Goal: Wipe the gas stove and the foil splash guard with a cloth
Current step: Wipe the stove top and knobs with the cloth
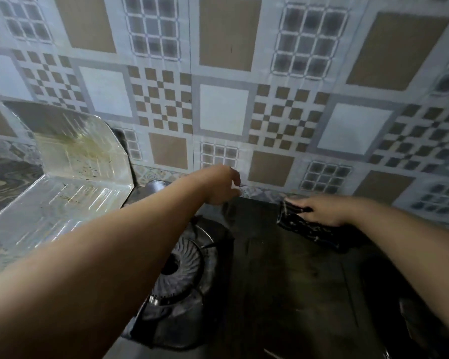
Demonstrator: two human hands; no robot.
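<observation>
We're mid-job, by our read. Our right hand (322, 211) lies flat on a dark cloth (306, 226), fingers spread over it, pressing it down at the back of the gas stove (283, 275), close to the patterned wall (223, 73). So the stove top is what we're working on atm. It's too dim to tell which parts are already clean vs not.

Our left hand (222, 185) reaches to the back edge near the wall w/ fingers curled; can't tell if it grips anything, something small and pale shows at the fingertips but it's blurred. The burner (176, 268) sits under our left forearm, looks dusty or greyish.

The foil splash guard (83, 151) stands at the left of the stove and carries yellowish stains and dark specks, so we judge it not yet wiped. Left to do: rest of stove, burner area, whole guard.
</observation>
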